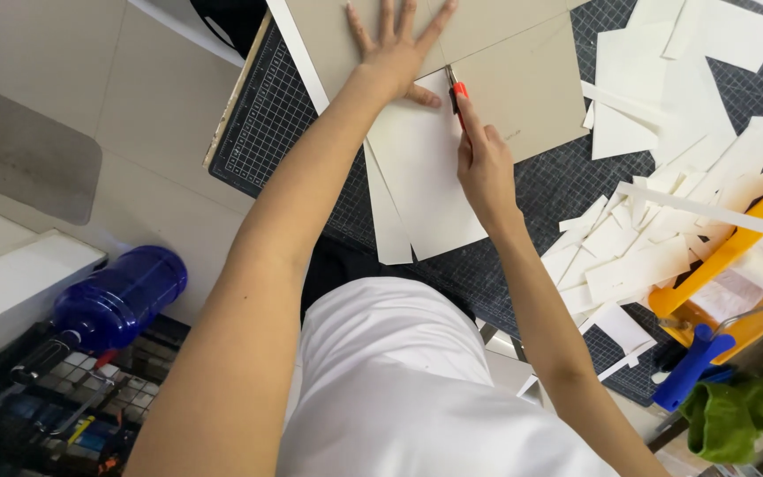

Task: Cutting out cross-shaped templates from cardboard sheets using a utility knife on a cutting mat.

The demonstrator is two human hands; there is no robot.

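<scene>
Fingers of the right hand (485, 159) pinch an orange-tipped utility knife (456, 95), its blade set against a cream paper sheet (421, 181) on a grey board (523, 75). Just beside it, the left hand (396, 49) lies spread flat, pressing sheet and board down. Both rest on a dark gridded cutting mat (267, 124). Paper offcuts (655, 212) litter the mat to the right, near a yellow tray (752, 256) and blue-handled roller (695, 362). A blue bottle (121, 300) lies on the floor below.
</scene>
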